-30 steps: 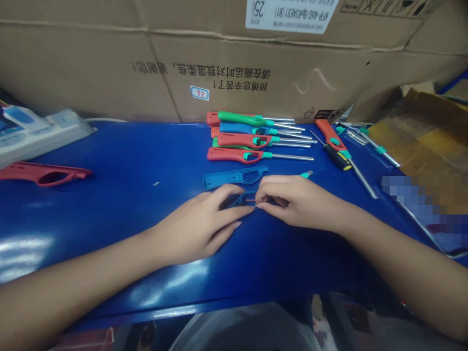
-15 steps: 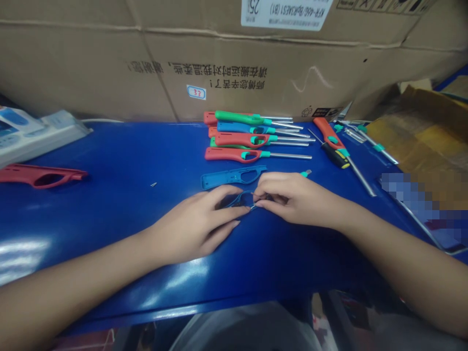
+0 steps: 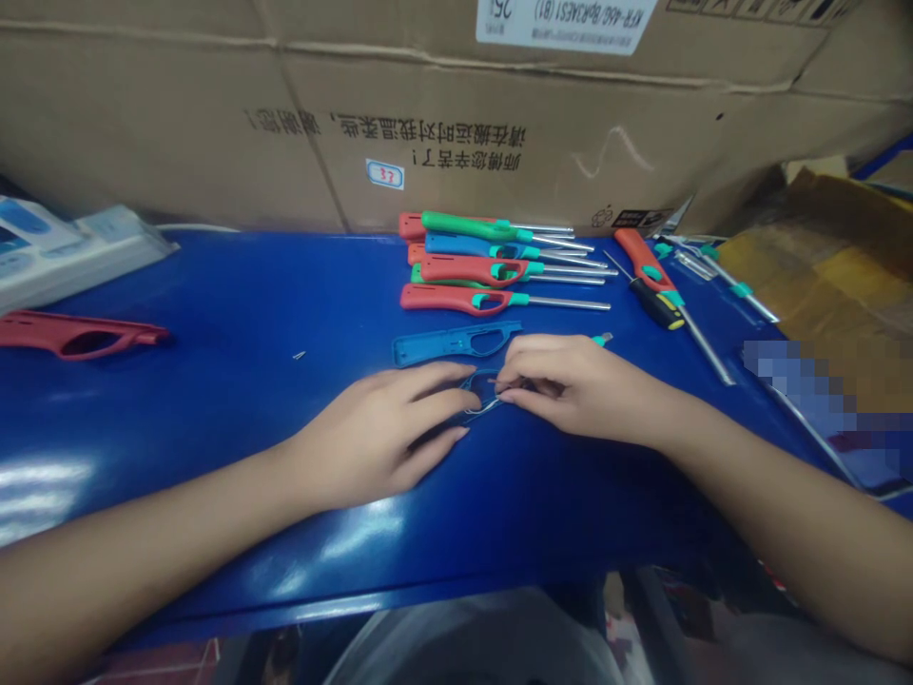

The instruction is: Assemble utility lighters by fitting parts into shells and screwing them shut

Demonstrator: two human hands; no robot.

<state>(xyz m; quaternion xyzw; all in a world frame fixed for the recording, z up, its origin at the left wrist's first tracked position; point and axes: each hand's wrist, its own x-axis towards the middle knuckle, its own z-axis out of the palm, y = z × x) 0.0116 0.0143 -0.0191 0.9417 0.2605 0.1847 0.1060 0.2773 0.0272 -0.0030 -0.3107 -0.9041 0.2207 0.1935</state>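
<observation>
A blue lighter casing half (image 3: 486,373) lies low over the table, mostly hidden by my fingers. My left hand (image 3: 399,428) curls its fingers over the casing's left part and holds it. At the right end, my right hand (image 3: 563,385) pinches a thin pale wire (image 3: 491,405) with thumb and forefinger close to the casing. What else sits inside the casing is too small to tell. Just beyond both hands rests another blue casing half (image 3: 449,344), its hollow side up. Behind my right hand pokes out a teal-collared metal tip (image 3: 603,339).
Several gas lighters (image 3: 463,298) are stacked against the cardboard box (image 3: 214,143). A red lighter (image 3: 663,285) and a black-and-yellow screwdriver (image 3: 656,303) lie right. Left are a red casing (image 3: 86,335), small screws (image 3: 299,355) and a white box (image 3: 86,252).
My left fingers have shifted slightly left and loosened around the casing, so more of the thin pale wire shows. My right hand keeps its pinch in nearly the same place.
</observation>
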